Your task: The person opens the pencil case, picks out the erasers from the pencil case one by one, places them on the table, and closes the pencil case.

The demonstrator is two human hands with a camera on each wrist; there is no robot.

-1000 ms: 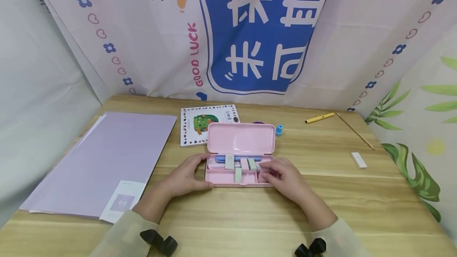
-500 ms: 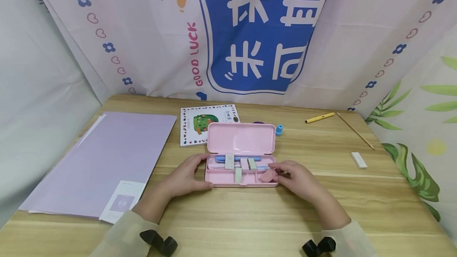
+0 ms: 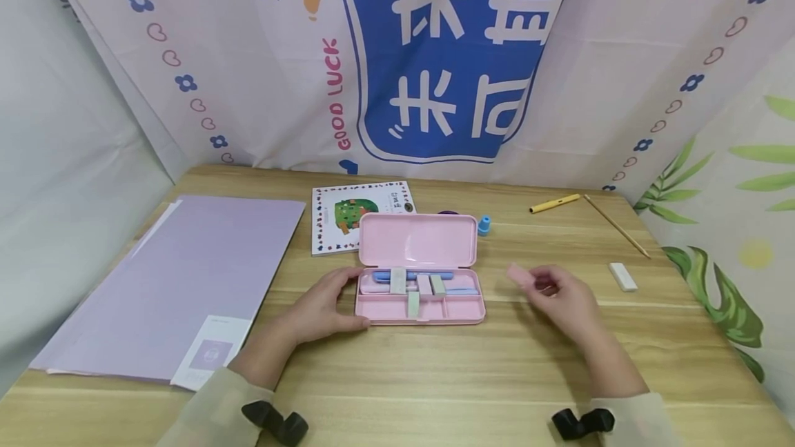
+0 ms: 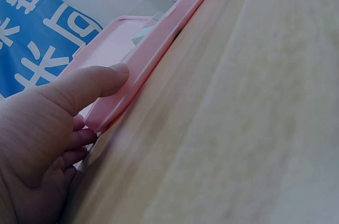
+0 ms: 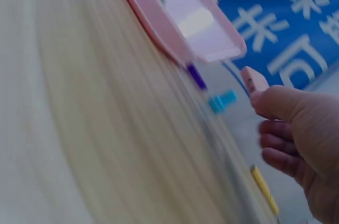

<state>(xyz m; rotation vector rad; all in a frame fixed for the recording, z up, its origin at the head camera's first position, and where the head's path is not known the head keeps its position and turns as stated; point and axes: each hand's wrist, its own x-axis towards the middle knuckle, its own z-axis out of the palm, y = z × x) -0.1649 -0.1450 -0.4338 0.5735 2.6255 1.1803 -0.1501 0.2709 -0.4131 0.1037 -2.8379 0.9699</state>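
A pink pencil case [image 3: 379,308] lies with its lid raised in the middle of the table. My left hand [image 3: 319,305] holds the case's left end, its thumb [image 4: 114,78] on the front wall and its fingers at the end. Inside are a blue pen [image 3: 437,276], a grey-white eraser [image 3: 398,281], a pink eraser block [image 3: 424,285] and green ones, one of them [image 3: 413,304] over the front compartment. To the right of the case, my right hand [image 3: 568,302] pinches another pink eraser [image 5: 255,79] between thumb and fingers, above the table.
At the left lies a large lilac folder [image 3: 205,274] with a white card [image 3: 211,350] on it. A picture booklet [image 3: 329,226] sits partly behind the lid, near a blue cap-like piece [image 3: 484,225]. Rightward are a yellow pen [image 3: 555,203], a thin stick [image 3: 615,226] and a white eraser [image 3: 623,276].
My right hand has lifted the pink eraser out of the case's front right compartment and carried it to the right. The left hand has stayed at the case's left end.
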